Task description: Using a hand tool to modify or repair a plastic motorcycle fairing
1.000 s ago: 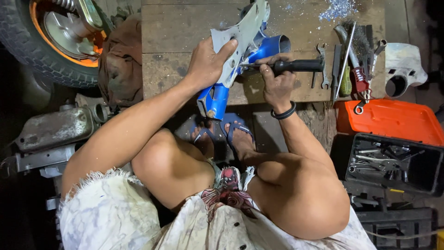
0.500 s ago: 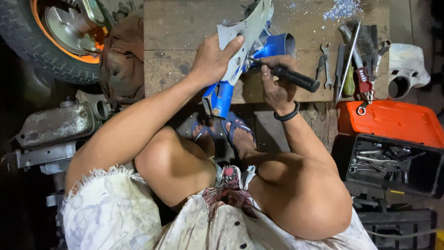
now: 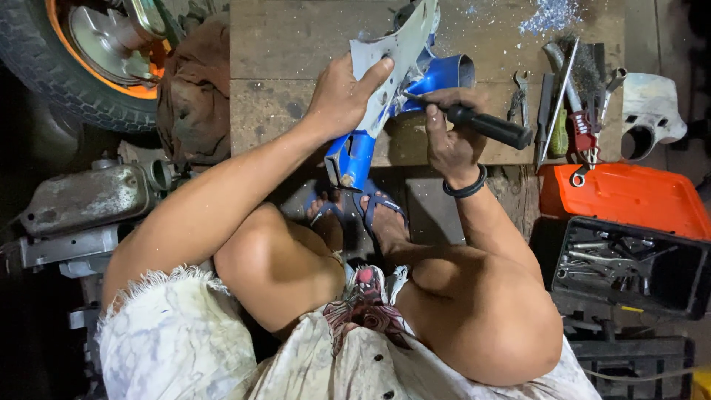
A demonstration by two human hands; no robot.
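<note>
On the wooden tabletop (image 3: 296, 67), the left hand (image 3: 342, 96) clamps down over the grey-and-blue motorcycle panel (image 3: 400, 74), fingers wrapped across its pale edge. Just beside it, the right hand (image 3: 448, 141) grips a black-handled tool (image 3: 485, 126), tip touching the panel. Wrenches (image 3: 570, 104) lie near the right hand, an orange case (image 3: 622, 200) beyond.

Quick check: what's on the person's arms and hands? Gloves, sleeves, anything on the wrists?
Both hands are bare, no gloves. The left hand and its forearm carry nothing: no sleeve, watch or band shows. The right hand has a thin black band around the wrist. Both arms are uncovered along all of their visible length. No markings can be made out on either arm.
</note>
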